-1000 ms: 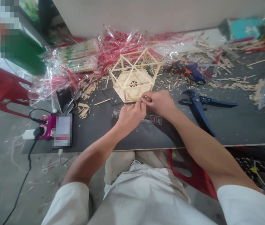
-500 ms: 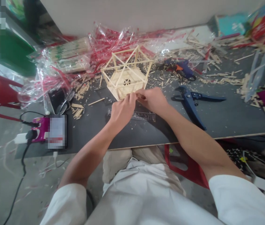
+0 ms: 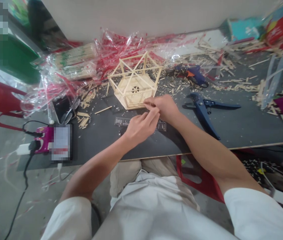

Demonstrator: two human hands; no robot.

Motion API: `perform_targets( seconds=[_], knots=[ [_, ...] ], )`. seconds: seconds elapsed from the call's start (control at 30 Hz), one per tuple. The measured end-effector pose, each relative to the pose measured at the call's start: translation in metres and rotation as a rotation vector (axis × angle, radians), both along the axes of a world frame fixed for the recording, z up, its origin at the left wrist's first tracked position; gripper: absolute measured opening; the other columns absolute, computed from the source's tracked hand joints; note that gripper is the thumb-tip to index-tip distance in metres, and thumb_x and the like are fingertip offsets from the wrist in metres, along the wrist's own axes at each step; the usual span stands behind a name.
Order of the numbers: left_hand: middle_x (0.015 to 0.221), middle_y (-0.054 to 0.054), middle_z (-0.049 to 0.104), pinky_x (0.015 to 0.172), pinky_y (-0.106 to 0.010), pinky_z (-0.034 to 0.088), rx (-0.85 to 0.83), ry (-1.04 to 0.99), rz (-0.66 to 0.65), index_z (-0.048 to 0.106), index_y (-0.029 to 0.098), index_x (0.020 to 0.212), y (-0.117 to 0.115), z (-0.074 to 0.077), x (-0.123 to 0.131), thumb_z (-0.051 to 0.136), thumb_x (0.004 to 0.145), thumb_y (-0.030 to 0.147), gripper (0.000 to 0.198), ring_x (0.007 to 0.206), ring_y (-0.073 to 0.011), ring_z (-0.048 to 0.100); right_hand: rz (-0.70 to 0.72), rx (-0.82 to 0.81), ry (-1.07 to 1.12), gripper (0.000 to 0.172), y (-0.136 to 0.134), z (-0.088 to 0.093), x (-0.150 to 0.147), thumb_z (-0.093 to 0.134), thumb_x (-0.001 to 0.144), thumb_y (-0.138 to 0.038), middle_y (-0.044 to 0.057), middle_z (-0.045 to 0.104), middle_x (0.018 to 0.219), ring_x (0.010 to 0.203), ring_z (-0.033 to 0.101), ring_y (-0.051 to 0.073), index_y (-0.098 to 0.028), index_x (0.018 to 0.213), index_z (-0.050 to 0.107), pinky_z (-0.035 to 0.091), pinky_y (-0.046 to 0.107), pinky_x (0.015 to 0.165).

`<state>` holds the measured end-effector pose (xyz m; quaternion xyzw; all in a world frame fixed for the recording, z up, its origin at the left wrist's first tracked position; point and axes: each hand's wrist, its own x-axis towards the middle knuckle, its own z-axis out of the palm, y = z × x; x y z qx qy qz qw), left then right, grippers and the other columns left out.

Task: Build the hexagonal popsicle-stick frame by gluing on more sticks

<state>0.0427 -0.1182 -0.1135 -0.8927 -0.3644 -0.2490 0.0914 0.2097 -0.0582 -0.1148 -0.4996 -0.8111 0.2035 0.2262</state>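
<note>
A six-sided framework of pale wooden sticks (image 3: 143, 80) stands on the dark tabletop, with crossed sticks along its top and a slatted floor holding a small wheel-like pattern. My right hand (image 3: 166, 107) is at its near right edge, thumb and fingers pinched together. What sits in that pinch is too small to make out. My left hand (image 3: 141, 127) is just below, its fingertips pressed together close against the right hand's fingers. Whether they hold anything is hidden. Under my left hand lies a clear plastic ruler (image 3: 119, 121), partly covered.
Blue pipe cutters (image 3: 202, 108) lie right of my hands, with a blue glue gun (image 3: 197, 74) behind. Stick offcuts (image 3: 82, 118) litter the table. Bagged sticks (image 3: 73, 56) and red-clear wrappers (image 3: 121, 46) fill the back. A phone (image 3: 61, 143) and purple power strip (image 3: 42, 138) sit front left.
My left hand has moved right and toward me, away from the framework's front edge to beneath my right hand. More of the ruler's left end shows. My right hand has barely shifted.
</note>
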Motion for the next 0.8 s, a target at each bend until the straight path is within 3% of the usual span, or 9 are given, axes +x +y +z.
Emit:
perform_targets(
  seconds=[0.27,0.5,0.67,0.8],
  knots=[
    [0.108,-0.005,0.08,0.06,-0.025,0.047,0.177,-0.002,0.008,0.07,0.014,0.099,0.0,0.0,0.003,0.045,0.102,0.01,0.026,0.07,-0.0114,0.072,-0.001,0.052,-0.082,0.032,-0.001,0.002,-0.002,0.047,0.096,-0.031,0.005,0.07,0.074,0.068,0.057,0.017,-0.019,0.09,0.076,0.034,0.03,0.063],
    [0.117,-0.008,0.078,0.06,-0.027,0.048,-0.042,-0.07,0.119,0.07,0.015,0.109,0.01,-0.004,-0.007,0.046,0.098,0.014,0.026,0.079,-0.0147,0.075,0.007,0.052,-0.292,0.03,-0.002,0.009,-0.002,0.054,0.09,-0.017,0.006,0.075,0.08,0.069,0.061,0.017,-0.019,0.106,0.079,0.033,0.03,0.065],
    [0.123,-0.012,0.074,0.058,-0.027,0.049,-0.279,0.041,0.321,0.064,0.014,0.123,0.017,0.004,-0.014,0.043,0.102,0.014,0.03,0.084,-0.018,0.074,-0.006,0.117,-0.266,0.032,-0.002,0.006,-0.003,0.051,0.103,-0.03,0.007,0.079,0.087,0.074,0.066,0.019,-0.02,0.11,0.08,0.034,0.03,0.066],
    [0.126,-0.014,0.073,0.06,-0.028,0.051,-0.32,0.125,0.399,0.06,0.015,0.133,0.02,0.008,-0.014,0.043,0.105,0.016,0.033,0.087,-0.0201,0.075,-0.004,0.141,-0.221,0.033,-0.001,0.003,-0.002,0.049,0.105,-0.035,0.007,0.079,0.086,0.072,0.066,0.018,-0.021,0.106,0.079,0.034,0.03,0.065]
  ],
)
